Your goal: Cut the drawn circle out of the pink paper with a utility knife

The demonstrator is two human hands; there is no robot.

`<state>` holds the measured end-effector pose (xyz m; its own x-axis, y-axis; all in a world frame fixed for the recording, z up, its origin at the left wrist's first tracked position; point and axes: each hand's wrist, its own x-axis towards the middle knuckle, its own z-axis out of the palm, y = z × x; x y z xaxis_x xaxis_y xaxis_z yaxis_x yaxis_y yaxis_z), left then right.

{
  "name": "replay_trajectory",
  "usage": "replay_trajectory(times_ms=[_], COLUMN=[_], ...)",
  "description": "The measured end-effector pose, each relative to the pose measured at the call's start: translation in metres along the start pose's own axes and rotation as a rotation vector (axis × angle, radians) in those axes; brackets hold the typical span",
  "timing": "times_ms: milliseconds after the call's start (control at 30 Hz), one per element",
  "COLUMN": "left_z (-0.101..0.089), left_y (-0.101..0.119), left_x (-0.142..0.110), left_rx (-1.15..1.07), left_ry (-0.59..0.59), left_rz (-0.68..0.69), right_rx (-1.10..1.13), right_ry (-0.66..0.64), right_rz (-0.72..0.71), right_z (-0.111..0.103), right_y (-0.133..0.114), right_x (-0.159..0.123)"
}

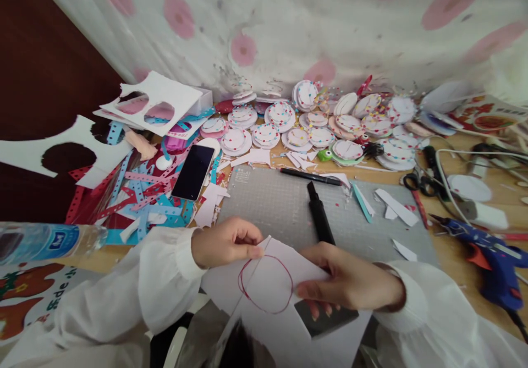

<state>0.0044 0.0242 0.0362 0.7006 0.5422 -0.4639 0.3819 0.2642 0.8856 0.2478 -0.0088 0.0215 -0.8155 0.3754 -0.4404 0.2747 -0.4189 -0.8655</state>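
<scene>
both hands pinch thin white paper bearing a red circle.

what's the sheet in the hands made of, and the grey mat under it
Sheet: thin white paper or light card, matte; it bends where the left hand and right hand pinch it and carries a drawn red circle. Mat: probably a rubbery cutting mat, dull grey with a fine printed grid.

White paper bears a red drawn circle; glue gun blue; cutting mat grey, gridded.
</scene>
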Motion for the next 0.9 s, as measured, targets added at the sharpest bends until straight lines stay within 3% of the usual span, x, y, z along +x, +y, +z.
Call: replay_trajectory(times_ms=[167,267,467,600,767,900], left_z=[0.003,0.004,0.017,0.023,0.008,0.003], left_y=[-0.011,-0.014,0.000,-0.001,-0.024,-0.036], left_x=[0.009,0.012,0.004,0.008,0.033,0.044], left_rx=[0.017,0.133,0.480,0.401,0.265,0.240], left_ry=[0.001,0.075,0.344,0.380,0.408,0.455], left_rz=[-0.025,-0.047,0.004,0.063,0.100,0.113], right_rx=[-0.040,-0.127,-0.796,-0.952,-1.044,-1.049], right_ry=[0.012,0.062,0.461,0.616,0.831,0.896], right_rz=[-0.011,0.035,-0.080,-0.153,-0.049,-0.059], right_z=[0.000,-0.005,-0.009,-0.005,-0.011,-0.016], right_y=[0.002,0.008,0.006,-0.002,0.005,0.017], right_x=[0.003,0.006,0.003,0.015,0.047,0.058])
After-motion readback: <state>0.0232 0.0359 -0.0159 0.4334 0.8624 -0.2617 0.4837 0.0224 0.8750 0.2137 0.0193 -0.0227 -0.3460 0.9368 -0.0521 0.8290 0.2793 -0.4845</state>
